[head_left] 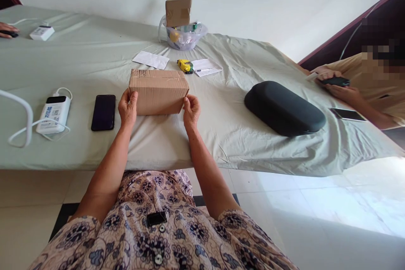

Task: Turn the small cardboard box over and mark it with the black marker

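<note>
the cardboard box [160,100] is on the near part of the cloth-covered table [221,147], in front of you and between your two hands. its long axis runs left to right, roughly parallel to the table's near edge, so each hand meets a short end. neither hand is nearer: your left hand [128,109] is in contact at the left end, your right hand [192,110] at the right.

finger condition: on the left, the thumb lies against the side facing you and the fingers wrap the end, closed on the cardboard. on the right, thumb and bent fingers are closed at the lower right corner; their undersides are hidden. whether the base bears fully on the cloth cannot be determined.

surroundings: a dark phone [103,112] lies just beside your left hand, apart from it. beyond the box's far right corner sits a yellow tape measure [185,66]. a black case [284,109] stands well to the right of your right hand.
</note>
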The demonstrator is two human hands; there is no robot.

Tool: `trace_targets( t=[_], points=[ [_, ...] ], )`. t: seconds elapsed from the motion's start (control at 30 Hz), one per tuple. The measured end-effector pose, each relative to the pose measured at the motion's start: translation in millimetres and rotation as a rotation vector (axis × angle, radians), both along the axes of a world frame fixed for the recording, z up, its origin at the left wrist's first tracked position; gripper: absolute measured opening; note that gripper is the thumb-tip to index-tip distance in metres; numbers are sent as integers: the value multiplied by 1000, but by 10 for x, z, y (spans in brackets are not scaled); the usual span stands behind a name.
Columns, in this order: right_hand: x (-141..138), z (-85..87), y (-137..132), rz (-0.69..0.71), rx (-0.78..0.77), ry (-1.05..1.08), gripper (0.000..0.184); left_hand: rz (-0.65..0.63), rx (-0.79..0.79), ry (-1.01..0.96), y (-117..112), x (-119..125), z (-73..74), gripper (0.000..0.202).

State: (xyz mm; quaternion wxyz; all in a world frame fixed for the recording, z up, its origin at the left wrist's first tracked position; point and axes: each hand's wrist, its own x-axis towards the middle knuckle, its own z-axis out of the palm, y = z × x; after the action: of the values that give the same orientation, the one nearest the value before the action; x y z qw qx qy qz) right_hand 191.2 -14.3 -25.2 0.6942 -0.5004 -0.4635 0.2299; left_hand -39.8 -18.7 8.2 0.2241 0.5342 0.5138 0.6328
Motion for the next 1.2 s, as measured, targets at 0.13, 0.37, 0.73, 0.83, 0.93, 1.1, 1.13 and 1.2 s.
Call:
trace_targets(
  t=[0.13,0.37,0.73,0.83,0.93,1.1,1.13,1.2],
  points=[
    [-16,-8,-26,33,-168,-123,23,-8,-31,14,44,-10,-62,71],
    [-14,-75,-46,61,-265,-327,17,70,-342,249,104,-71,-223,80],
    [2,-128,-26,-17,-251,-453,26,205,-375,449,22,-2,-124,64],
    [19,-90,-29,-52,-188,-419,27,198,-333,451,-1,13,-85,63],
    [3,-64,-45,-80,-120,-409,31,188,-243,411,-15,41,-99,69],
    [-104,-17,-130,-154,-50,-461,54,189,-162,391,-70,146,-127,94],
    [-126,-3,-152,-172,-57,-482,61,193,-164,409,-90,174,-118,101],
    [-159,27,-194,-190,-75,-527,76,205,-168,452,-134,233,-87,113]
  ],
)
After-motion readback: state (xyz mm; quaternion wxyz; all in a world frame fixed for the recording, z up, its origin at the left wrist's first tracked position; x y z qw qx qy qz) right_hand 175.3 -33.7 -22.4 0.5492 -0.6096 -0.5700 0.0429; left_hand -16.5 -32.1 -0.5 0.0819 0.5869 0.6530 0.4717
